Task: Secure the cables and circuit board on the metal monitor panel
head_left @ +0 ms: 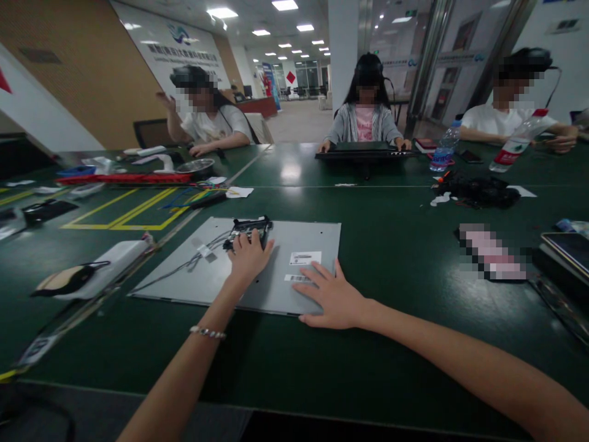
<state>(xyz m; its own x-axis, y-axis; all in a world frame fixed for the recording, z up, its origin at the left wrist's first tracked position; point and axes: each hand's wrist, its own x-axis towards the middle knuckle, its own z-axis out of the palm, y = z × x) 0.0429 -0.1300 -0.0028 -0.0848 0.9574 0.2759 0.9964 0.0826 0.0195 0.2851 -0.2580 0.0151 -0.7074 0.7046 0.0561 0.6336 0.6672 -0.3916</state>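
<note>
A flat grey metal panel (271,291) lies on the green table in front of me, with white labels on its face. My left hand (251,255) is over a black frame-like part (251,224) near the panel's far edge, its fingers bent onto it and the thumb at its right side. The hand hides the near portion of this part. Thin grey cables (184,264) run from it toward the panel's left corner, held down by a piece of tape. My right hand (338,298) rests with spread fingers on the panel's near right corner, beside a barcode label (299,278).
On the left are a white object with a tan-and-black item (64,279) on it, a red strip (129,178) and loose wires. To the right lie a pink blurred object (494,253), a black bundle (481,187) and two bottles (444,147). Three people sit opposite, one holding a black panel (363,150).
</note>
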